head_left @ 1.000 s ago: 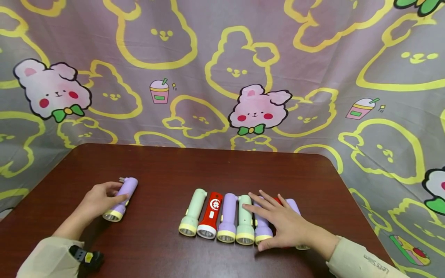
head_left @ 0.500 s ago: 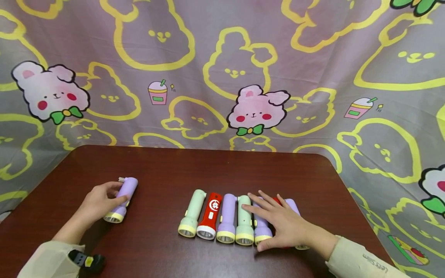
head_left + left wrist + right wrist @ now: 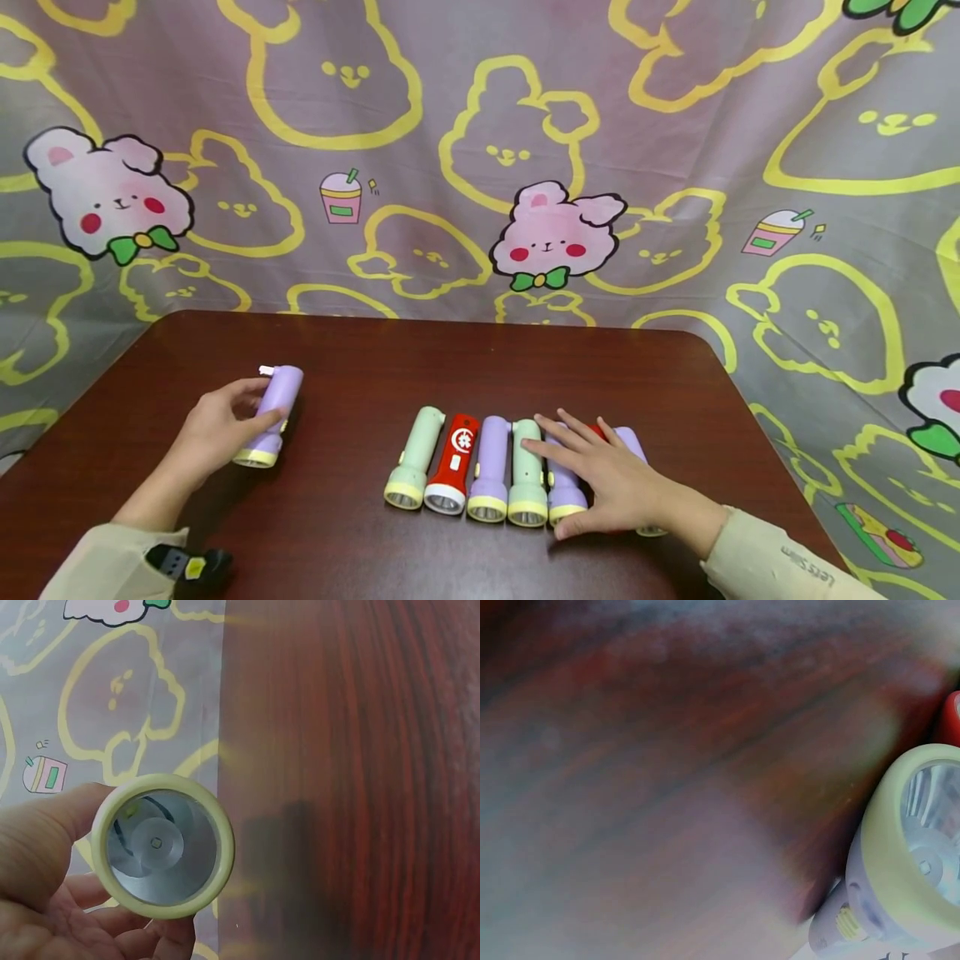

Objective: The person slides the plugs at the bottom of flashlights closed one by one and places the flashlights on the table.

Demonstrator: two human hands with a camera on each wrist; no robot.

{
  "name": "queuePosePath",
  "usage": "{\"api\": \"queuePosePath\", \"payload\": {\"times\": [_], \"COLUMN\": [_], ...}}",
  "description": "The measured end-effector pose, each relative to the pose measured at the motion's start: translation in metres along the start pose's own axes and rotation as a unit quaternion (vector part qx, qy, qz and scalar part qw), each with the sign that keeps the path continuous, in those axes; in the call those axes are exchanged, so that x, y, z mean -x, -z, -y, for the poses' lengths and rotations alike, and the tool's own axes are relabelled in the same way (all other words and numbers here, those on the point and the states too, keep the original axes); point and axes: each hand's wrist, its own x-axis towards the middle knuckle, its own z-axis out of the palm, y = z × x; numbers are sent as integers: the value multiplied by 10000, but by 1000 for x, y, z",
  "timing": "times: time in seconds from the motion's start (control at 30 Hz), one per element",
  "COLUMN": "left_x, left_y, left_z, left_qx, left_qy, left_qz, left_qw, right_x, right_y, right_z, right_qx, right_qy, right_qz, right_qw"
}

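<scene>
My left hand (image 3: 217, 429) grips a purple flashlight (image 3: 281, 392) with a pale yellow rim, thumb on the near side and fingers behind. A small plug with prongs (image 3: 266, 370) juts from its tail end. In the left wrist view the lens (image 3: 156, 844) of this flashlight faces the camera. My right hand (image 3: 618, 483) rests with spread fingers over the right end of a flashlight row. Beneath it lie a purple flashlight (image 3: 566, 492), a mostly covered red one and another purple one (image 3: 632, 443). The right wrist view shows a purple flashlight's yellow rim (image 3: 885, 840) close up.
Left of the right hand, the row continues with a green flashlight (image 3: 528, 467), a purple one (image 3: 492, 458), a red one (image 3: 453, 467) with a white rim, and another green one (image 3: 418, 458). They lie on a dark wooden table (image 3: 360, 358) before a patterned curtain (image 3: 420, 167).
My left hand has raised the purple flashlight a little and shifted it slightly right and away from me. The right hand and the row have stayed put.
</scene>
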Motion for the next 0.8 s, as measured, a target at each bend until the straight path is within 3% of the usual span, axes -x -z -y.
{"api": "queuePosePath", "payload": {"times": [0.43, 0.8], "left_x": [4, 14], "left_y": [-5, -12], "left_z": [-17, -45], "left_qx": [219, 768], "left_qy": [-216, -274], "left_qz": [-245, -502], "left_qw": [9992, 9954], "right_x": [0, 0], "right_y": [0, 0], "right_z": [-1, 0], "right_qx": [-96, -46], "right_qy": [-56, -27], "right_qz": [52, 14], "right_qw": [9999, 10000]}}
